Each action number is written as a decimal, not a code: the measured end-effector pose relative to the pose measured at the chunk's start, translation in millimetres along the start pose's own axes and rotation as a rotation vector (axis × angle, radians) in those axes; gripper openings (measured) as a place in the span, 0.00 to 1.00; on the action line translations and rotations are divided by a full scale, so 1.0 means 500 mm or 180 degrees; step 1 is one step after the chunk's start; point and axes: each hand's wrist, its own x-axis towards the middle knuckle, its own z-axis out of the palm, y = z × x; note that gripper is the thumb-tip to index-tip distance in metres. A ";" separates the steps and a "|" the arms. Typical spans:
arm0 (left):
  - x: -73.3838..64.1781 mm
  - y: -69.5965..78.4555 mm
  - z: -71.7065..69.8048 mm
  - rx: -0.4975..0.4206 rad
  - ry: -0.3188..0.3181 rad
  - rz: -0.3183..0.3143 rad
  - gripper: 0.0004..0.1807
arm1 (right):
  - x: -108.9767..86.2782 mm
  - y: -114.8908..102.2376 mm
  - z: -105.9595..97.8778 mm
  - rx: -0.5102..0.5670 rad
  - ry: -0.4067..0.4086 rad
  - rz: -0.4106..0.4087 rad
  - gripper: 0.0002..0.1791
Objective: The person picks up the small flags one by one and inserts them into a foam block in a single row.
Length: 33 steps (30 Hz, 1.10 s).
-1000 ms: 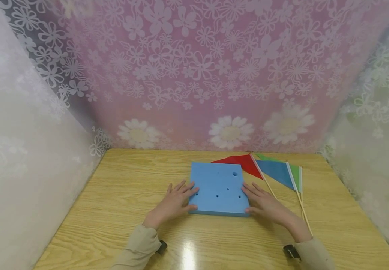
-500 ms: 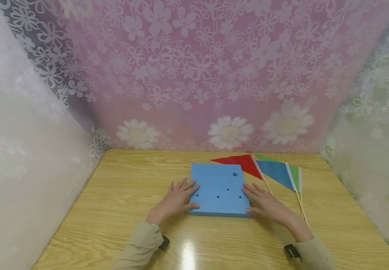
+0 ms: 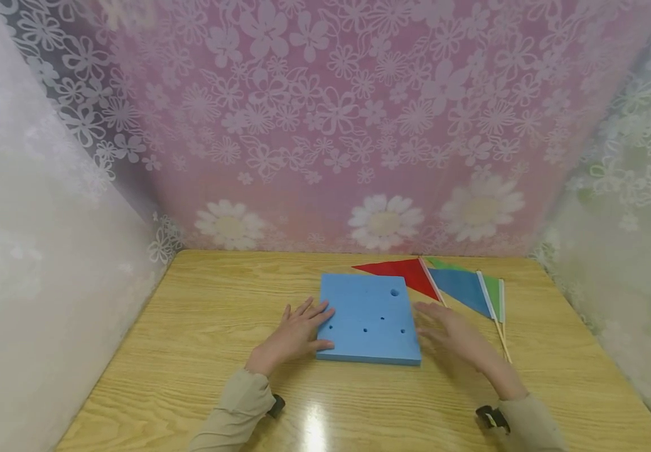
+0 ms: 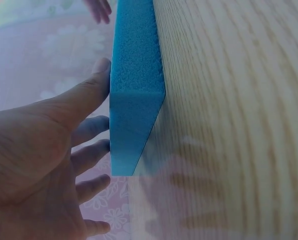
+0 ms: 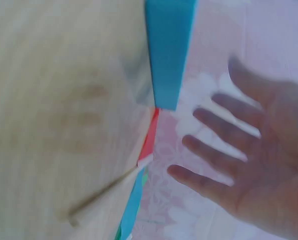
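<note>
A thick square blue foam board (image 3: 353,307) lies flat on the table, with one larger hole near its far right corner and several small holes nearer the front. My left hand (image 3: 291,336) rests its straight fingertips and thumb on the board's left edge; the left wrist view shows thumb and fingers at the top face of the foam (image 4: 136,65). Just off the board's right side hovers my right hand (image 3: 455,333), fingers spread. In the right wrist view nothing lies between the fingers of that hand (image 5: 253,145), and a gap shows to the foam (image 5: 169,55).
Behind and right of the board lie a red pennant flag (image 3: 410,275), a blue one (image 3: 463,289) and a green one (image 3: 494,295), their thin wooden sticks (image 3: 504,342) pointing toward the front right. Flower-patterned cloth (image 3: 325,157) walls in the table (image 3: 218,289).
My right hand has lifted off the board's right edge and moved slightly right, uncovering that edge. The left hand stays on the left edge, the board nearly unmoved.
</note>
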 end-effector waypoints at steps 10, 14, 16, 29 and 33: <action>0.002 0.000 0.001 -0.0056 -0.0008 0.0000 0.41 | 0.005 0.088 -0.057 0.0626 0.0471 0.0885 0.23; 0.001 0.000 -0.001 -0.0065 0.0004 0.0004 0.41 | 0.003 0.114 -0.059 0.1099 0.0203 0.1180 0.22; 0.000 0.000 -0.001 -0.0079 0.0011 0.0016 0.41 | 0.005 0.121 -0.060 0.1201 0.0096 0.1318 0.21; -0.004 0.005 -0.005 -0.0122 0.0010 0.0028 0.41 | 0.038 0.156 -0.054 0.0432 -0.0401 0.1483 0.20; -0.004 0.005 -0.006 -0.0129 0.0018 0.0028 0.41 | 0.043 0.159 -0.047 0.0401 -0.0377 0.1522 0.17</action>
